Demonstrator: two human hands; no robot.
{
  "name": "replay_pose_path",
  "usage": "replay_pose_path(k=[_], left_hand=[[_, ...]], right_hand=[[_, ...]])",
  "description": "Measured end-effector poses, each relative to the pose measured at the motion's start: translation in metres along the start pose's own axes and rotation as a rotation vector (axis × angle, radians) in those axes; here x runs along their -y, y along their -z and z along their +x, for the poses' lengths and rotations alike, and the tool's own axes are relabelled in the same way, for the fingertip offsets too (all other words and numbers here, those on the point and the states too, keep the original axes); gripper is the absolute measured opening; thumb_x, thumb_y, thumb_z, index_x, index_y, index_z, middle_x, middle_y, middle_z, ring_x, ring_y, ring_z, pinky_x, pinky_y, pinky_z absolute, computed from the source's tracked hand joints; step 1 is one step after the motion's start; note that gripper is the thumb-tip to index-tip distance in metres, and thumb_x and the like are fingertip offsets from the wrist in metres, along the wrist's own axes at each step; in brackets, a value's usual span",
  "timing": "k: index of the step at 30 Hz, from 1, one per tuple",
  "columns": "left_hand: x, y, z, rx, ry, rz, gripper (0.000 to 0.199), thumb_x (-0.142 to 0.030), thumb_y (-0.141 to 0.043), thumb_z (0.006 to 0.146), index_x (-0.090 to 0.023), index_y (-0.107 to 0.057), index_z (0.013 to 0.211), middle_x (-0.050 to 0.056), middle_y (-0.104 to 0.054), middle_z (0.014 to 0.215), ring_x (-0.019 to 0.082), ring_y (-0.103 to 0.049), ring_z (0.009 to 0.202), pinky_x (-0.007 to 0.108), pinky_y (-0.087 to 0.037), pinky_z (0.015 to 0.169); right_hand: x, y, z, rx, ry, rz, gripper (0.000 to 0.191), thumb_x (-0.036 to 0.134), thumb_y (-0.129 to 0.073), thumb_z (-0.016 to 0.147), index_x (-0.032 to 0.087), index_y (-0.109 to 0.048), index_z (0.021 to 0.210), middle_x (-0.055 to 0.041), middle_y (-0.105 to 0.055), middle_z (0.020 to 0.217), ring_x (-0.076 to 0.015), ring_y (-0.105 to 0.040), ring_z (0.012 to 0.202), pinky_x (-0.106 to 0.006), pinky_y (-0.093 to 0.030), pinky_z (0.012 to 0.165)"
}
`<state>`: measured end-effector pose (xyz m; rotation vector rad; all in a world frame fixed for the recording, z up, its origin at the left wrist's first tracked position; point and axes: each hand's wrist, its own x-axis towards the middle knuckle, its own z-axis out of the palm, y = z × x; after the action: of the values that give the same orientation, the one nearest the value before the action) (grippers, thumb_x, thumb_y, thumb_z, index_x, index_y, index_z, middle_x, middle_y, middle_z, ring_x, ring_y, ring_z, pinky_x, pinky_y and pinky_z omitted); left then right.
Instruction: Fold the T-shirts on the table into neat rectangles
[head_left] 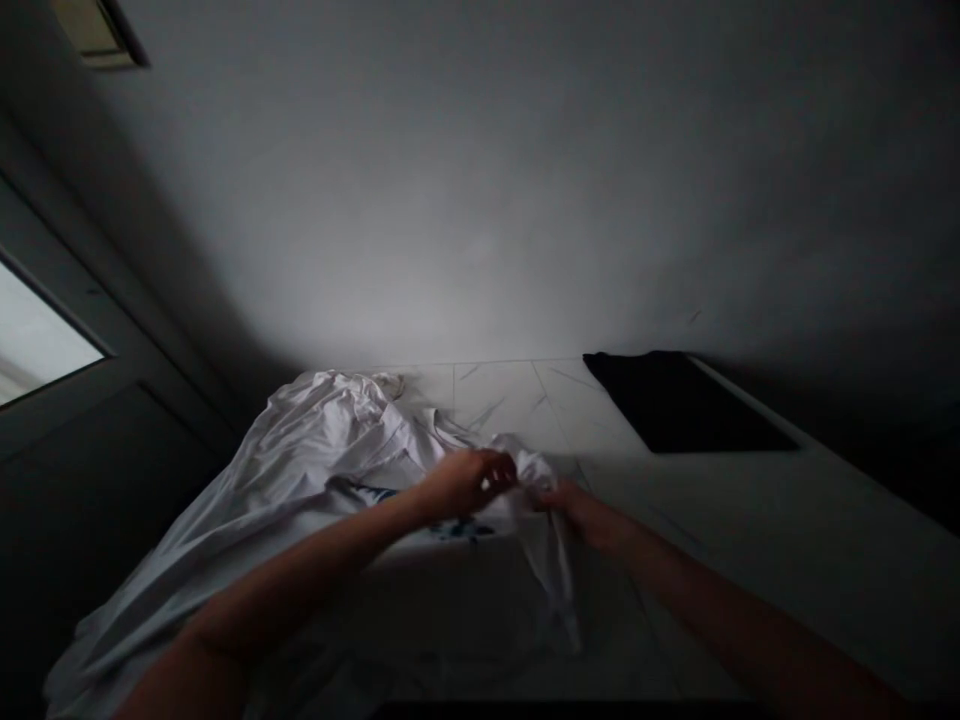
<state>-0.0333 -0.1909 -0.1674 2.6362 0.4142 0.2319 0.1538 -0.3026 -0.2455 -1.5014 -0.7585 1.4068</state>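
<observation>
White printed garment (300,450) heaped across a marble-look table (502,400).
Left hand (465,483) and right hand (581,515) nearly meet, both pinching its cloth; a black cloth (675,400) lies well beyond.

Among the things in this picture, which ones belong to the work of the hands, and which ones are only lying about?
Part of the work:
the left hand
the right hand
the white shirt, pinched by both hands

Just lying about:
the flat black item
the veined white tabletop
the window
</observation>
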Motion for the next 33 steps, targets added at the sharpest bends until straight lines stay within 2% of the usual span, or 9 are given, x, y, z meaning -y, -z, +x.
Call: replay_pose_path(k=[3,7,11,16,19,22,27,30,33], left_hand=[[0.069,0.020,0.039,-0.168,0.328,0.380,0.028,-0.028,-0.056,0.094,-0.016,-0.066,0.118,0.013,-0.069,0.120,0.028,-0.064,0.113,0.038,-0.050,0.095],[0.137,0.027,0.066,-0.103,0.578,0.496,0.043,-0.039,-0.055,0.095,-0.016,-0.060,0.131,0.018,-0.059,0.135,0.033,-0.058,0.123,0.043,-0.045,0.100],[0.168,0.025,0.074,-0.042,0.587,0.489,0.040,-0.040,-0.063,0.089,-0.019,-0.066,0.123,0.016,-0.064,0.128,0.034,-0.060,0.119,0.045,-0.044,0.099],[0.192,0.029,0.069,-0.009,0.572,0.491,0.028,-0.039,-0.062,0.088,-0.021,-0.073,0.106,0.011,-0.073,0.108,0.029,-0.064,0.107,0.040,-0.046,0.092],[0.200,0.036,0.056,0.001,0.537,0.497,0.022,-0.038,-0.063,0.086,-0.019,-0.074,0.091,0.009,-0.074,0.096,0.026,-0.066,0.097,0.036,-0.047,0.086],[0.199,0.044,0.039,-0.014,0.464,0.495,0.018,-0.033,-0.061,0.087,-0.017,-0.070,0.084,0.009,-0.071,0.090,0.022,-0.065,0.091,0.031,-0.048,0.084],[0.179,0.067,0.019,-0.093,0.364,0.500,0.020,-0.027,-0.045,0.092,-0.018,-0.063,0.095,0.008,-0.068,0.091,0.018,-0.064,0.079,0.028,-0.047,0.075],[0.158,0.100,0.019,-0.180,0.362,0.524,0.026,-0.033,-0.039,0.096,-0.019,-0.058,0.106,0.009,-0.068,0.085,0.020,-0.062,0.070,0.029,-0.043,0.063],[0.128,0.152,0.028,-0.330,0.376,0.569,0.026,-0.040,-0.040,0.097,-0.023,-0.055,0.109,0.007,-0.070,0.083,0.021,-0.062,0.069,0.028,-0.038,0.059]], right_hand=[[-0.006,0.026,-0.008,-0.106,-0.038,-0.076,0.025,0.027,-0.070,0.064,0.020,-0.066,0.088,-0.0032,-0.072,0.082,-0.0221,-0.068,0.082,-0.031,-0.052,0.072],[-0.006,0.045,-0.003,-0.386,0.148,-0.304,0.039,0.029,-0.068,0.073,0.019,-0.061,0.110,-0.0056,-0.070,0.097,-0.0202,-0.067,0.083,-0.031,-0.053,0.073],[0.007,0.050,0.011,-0.536,0.313,-0.659,0.041,0.037,-0.068,0.080,0.019,-0.059,0.116,-0.0082,-0.068,0.104,-0.0204,-0.067,0.091,-0.031,-0.051,0.079],[0.031,0.036,0.027,-0.538,0.105,-0.976,0.041,0.046,-0.066,0.087,0.017,-0.062,0.115,-0.0162,-0.072,0.112,-0.0276,-0.068,0.105,-0.033,-0.049,0.083],[0.036,0.028,0.038,-0.573,0.044,-1.052,0.044,0.043,-0.070,0.084,0.015,-0.064,0.117,-0.0201,-0.069,0.121,-0.0305,-0.066,0.111,-0.034,-0.049,0.084],[0.033,0.029,0.046,-0.528,0.088,-0.968,0.043,0.021,-0.075,0.072,0.015,-0.067,0.114,-0.0173,-0.071,0.120,-0.0277,-0.067,0.111,-0.029,-0.048,0.083],[0.037,0.043,0.046,-0.403,0.270,-0.830,0.009,0.012,-0.070,0.066,0.017,-0.072,0.074,-0.0026,-0.073,0.076,-0.0209,-0.069,0.083,-0.024,-0.045,0.069],[0.068,0.057,0.042,-0.392,0.354,-0.810,0.018,0.020,-0.071,0.066,0.017,-0.061,0.051,0.0045,-0.054,0.048,-0.0156,-0.059,0.060,-0.023,-0.039,0.058],[0.129,0.075,0.040,-0.460,0.465,-0.803,0.031,0.025,-0.072,0.066,0.018,-0.053,0.042,0.0068,-0.042,0.040,-0.0113,-0.047,0.050,-0.023,-0.035,0.054]])
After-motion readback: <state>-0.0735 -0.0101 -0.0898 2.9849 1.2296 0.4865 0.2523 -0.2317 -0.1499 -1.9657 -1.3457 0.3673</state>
